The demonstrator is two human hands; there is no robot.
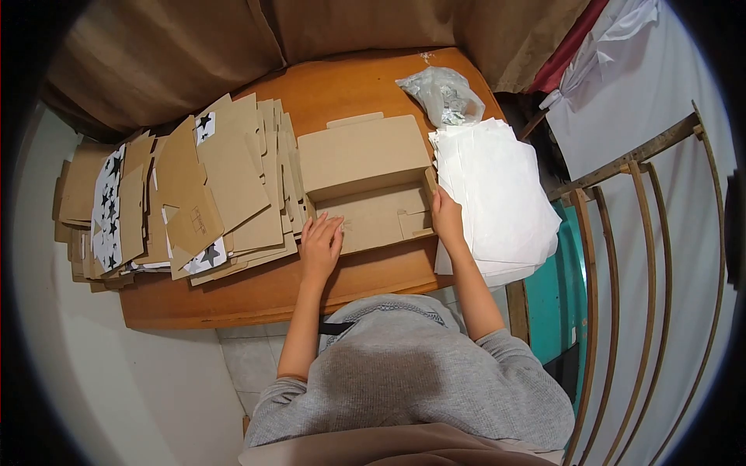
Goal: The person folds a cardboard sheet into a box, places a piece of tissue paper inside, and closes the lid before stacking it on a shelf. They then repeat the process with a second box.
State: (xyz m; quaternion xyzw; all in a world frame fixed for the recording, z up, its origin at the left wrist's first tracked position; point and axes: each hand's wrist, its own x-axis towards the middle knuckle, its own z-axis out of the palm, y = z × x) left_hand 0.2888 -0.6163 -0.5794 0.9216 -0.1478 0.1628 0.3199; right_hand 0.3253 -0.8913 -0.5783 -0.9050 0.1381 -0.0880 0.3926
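Along the box, the right hand gripped its right wall, the left hand lay unclenched near-left, and uneven pressure risked popping folds loose!

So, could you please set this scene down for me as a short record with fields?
Surface: orange-brown wooden table
Centre: open cardboard box, lid raised at the far side
Left hand: at the box's near left corner, fingers extended
Right hand: grip on the box's right side wall
Left of box: overlapping flat cardboard pieces, black stars on white showing in places
Right of box: stack of white sheets, edges uneven
Beyond the sheets: clear plastic bag, contents unclear
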